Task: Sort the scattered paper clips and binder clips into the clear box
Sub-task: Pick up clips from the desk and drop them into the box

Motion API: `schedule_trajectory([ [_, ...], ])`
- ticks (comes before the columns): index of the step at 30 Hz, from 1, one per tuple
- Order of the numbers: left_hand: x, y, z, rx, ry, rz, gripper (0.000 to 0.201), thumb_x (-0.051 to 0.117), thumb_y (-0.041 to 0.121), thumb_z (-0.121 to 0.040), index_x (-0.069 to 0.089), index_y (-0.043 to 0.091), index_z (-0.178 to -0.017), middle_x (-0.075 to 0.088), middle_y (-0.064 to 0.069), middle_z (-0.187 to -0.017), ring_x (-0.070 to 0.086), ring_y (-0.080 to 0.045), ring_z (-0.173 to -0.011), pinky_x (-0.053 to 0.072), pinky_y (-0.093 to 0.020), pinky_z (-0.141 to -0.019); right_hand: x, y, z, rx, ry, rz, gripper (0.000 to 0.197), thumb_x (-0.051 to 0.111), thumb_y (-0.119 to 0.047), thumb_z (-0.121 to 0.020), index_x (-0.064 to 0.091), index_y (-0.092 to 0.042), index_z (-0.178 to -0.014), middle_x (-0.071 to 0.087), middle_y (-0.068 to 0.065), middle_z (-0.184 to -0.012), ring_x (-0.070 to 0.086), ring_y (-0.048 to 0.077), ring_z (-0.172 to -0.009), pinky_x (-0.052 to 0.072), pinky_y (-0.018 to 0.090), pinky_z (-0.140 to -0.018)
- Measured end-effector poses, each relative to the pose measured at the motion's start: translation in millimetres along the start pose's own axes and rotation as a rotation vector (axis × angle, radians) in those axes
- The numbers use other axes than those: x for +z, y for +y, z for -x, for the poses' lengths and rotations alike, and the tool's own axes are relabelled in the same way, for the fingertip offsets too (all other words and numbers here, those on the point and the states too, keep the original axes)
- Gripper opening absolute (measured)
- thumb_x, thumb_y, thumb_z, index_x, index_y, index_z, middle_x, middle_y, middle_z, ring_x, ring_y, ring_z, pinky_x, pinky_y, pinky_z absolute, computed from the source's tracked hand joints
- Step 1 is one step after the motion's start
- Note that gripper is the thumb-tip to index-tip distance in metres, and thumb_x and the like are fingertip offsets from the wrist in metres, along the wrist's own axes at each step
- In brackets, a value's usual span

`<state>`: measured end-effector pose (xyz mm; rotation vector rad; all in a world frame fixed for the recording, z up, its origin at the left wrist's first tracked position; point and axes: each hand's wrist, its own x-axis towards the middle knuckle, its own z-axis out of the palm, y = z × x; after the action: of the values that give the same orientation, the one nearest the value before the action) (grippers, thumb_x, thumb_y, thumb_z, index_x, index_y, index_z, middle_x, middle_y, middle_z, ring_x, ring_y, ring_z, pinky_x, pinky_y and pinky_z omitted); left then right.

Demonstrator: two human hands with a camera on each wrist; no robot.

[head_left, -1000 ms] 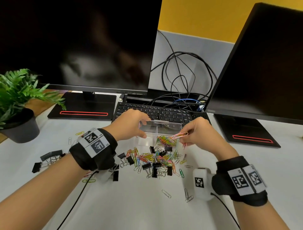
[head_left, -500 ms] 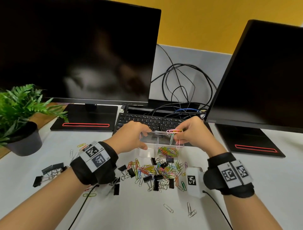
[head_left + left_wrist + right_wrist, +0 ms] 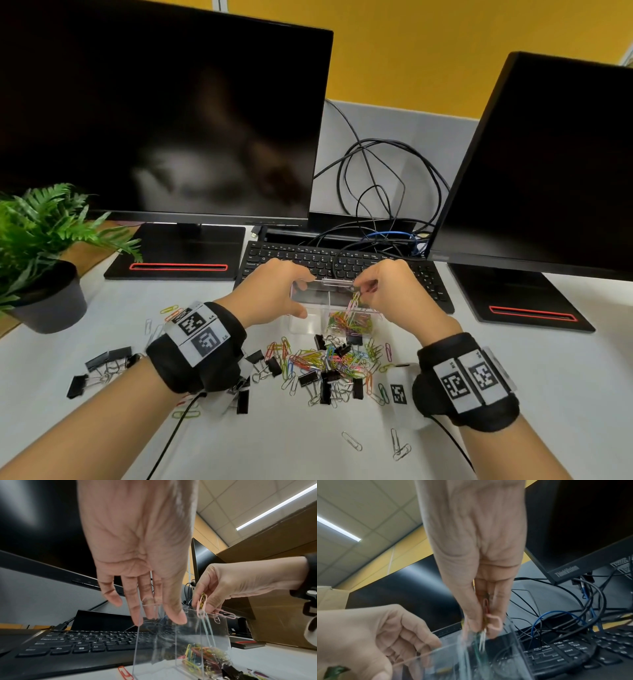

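Where the head view looks down on the white bench (image 3: pixel 548 394), the clear box (image 3: pixel 310 323) stands just before the keyboard (image 3: pixel 342 263), its far wall half lost behind both hands. Left hand (image 3: pixel 274 294): fingers curled over the box's left rim, thumb on the near wall, holding it. Right hand (image 3: pixel 394 291): a pinching grip on a bunch of paper clips (image 3: pixel 354 303), pink and pale, hanging into the right compartment. That compartment holds a heap of coloured clips; the left compartment's contents cannot be made out. Loose pile of paper clips and black binder clips (image 3: pixel 329 363) lies just before the box; further binder clips (image 3: pixel 102 368) lie well apart at left, some hidden under the left wrist band.

Left wrist view: left hand (image 3: pixel 137 547) fills the frame, fingertips (image 3: pixel 176 616) on the box (image 3: pixel 171 649) rim, walls transparent and glary. Right hand (image 3: pixel 231 585) pinches pink and yellow clips (image 3: pixel 202 604) above the right compartment.

Right wrist view: blurred. Right hand (image 3: pixel 479 547), thumb and fingers pressed together on the clips (image 3: pixel 493 620), which are partly hidden; box (image 3: pixel 513 649) edges smeared. Left hand (image 3: pixel 376 635) cut off at the frame's edge.
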<state>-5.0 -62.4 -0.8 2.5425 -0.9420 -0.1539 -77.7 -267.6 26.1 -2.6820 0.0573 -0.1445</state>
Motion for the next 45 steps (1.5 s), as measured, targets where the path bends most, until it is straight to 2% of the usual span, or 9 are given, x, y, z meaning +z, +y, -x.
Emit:
schedule_trajectory([
  [8,-1,1,0,0.006,0.006,0.003,0.061,0.083,0.030,-0.072,0.059,0.020,-0.127,0.067,0.007,-0.109,0.059,-0.011,-0.090,0.047,-0.026,-0.079,-11,11,9,0.054,0.139,-0.220,0.022,0.067,0.005,-0.079,0.075,-0.013,-0.089,0.068,-0.002,-0.080,0.065,0.012,-0.074,0.051,0.015,-0.066],
  [11,-1,2,1,0.005,0.003,0.007,0.060,0.083,0.029,-0.071,0.060,0.020,-0.127,0.067,0.007,-0.108,0.061,-0.013,-0.091,0.048,-0.028,-0.080,-16,23,13,0.172,0.218,-0.313,0.028,0.063,0.003,-0.083,0.069,-0.021,-0.071,0.069,0.005,-0.075,0.069,0.021,-0.072,0.058,0.031,-0.066],
  [15,-5,-3,2,-0.010,0.010,-0.006,0.057,0.083,0.029,-0.071,0.062,0.019,-0.123,0.067,0.007,-0.106,0.059,-0.012,-0.086,0.049,-0.029,-0.078,-10,37,22,0.466,-0.143,-0.064,0.019,0.061,-0.001,-0.087,0.068,-0.017,-0.095,0.068,0.009,-0.095,0.069,0.017,-0.070,0.050,0.023,-0.048],
  [17,-7,-7,3,-0.026,0.015,-0.007,0.058,0.083,0.028,-0.071,0.061,0.018,-0.124,0.067,0.006,-0.106,0.060,-0.013,-0.089,0.050,-0.029,-0.079,3,42,28,0.506,-0.331,0.015,0.036,0.059,0.005,-0.085,0.062,-0.012,-0.117,0.064,0.010,-0.111,0.068,0.021,-0.077,0.056,0.027,-0.057],
  [27,-9,-7,3,-0.022,0.019,-0.004,0.059,0.082,0.027,-0.073,0.059,0.018,-0.127,0.067,0.006,-0.107,0.058,-0.010,-0.089,0.044,-0.024,-0.079,28,24,37,0.214,-0.520,0.023,0.049,0.047,0.014,-0.080,0.060,-0.013,-0.118,0.052,0.004,-0.110,0.062,0.024,-0.076,0.054,0.033,-0.064],
  [30,-9,-7,4,-0.022,0.024,-0.001,0.058,0.082,0.027,-0.073,0.060,0.017,-0.126,0.067,0.005,-0.108,0.059,-0.011,-0.091,0.045,-0.024,-0.079,25,20,38,0.225,-0.510,0.057,0.047,0.070,-0.007,-0.079,0.055,-0.014,-0.123,0.049,0.001,-0.112,0.055,0.018,-0.085,0.045,0.021,-0.061],
  [35,-9,-6,3,-0.019,0.024,-0.013,0.059,0.081,0.028,-0.073,0.059,0.017,-0.127,0.067,0.005,-0.108,0.058,-0.010,-0.090,0.043,-0.023,-0.078,21,16,45,0.245,-0.576,0.160,0.084,0.085,-0.045,-0.061,0.046,-0.016,-0.129,0.045,-0.001,-0.122,0.052,0.018,-0.105,0.051,0.032,-0.086],
  [42,-9,-5,6,-0.026,0.019,-0.009,0.061,0.081,0.026,-0.073,0.058,0.016,-0.128,0.067,0.003,-0.110,0.060,-0.013,-0.092,0.047,-0.027,-0.082,38,2,50,0.222,-0.564,0.157,0.085,0.082,-0.057,-0.057,0.043,-0.019,-0.121,0.045,0.000,-0.112,0.052,0.019,-0.099,0.051,0.034,-0.080],
  [45,-10,-4,6,-0.033,0.015,-0.004,0.061,0.081,0.026,-0.074,0.057,0.016,-0.129,0.067,0.002,-0.112,0.061,-0.014,-0.094,0.048,-0.028,-0.084,42,-2,46,0.202,-0.531,0.178,0.061,0.082,-0.051,-0.063,0.047,-0.017,-0.100,0.047,-0.001,-0.096,0.049,0.015,-0.084,0.042,0.026,-0.062],
])
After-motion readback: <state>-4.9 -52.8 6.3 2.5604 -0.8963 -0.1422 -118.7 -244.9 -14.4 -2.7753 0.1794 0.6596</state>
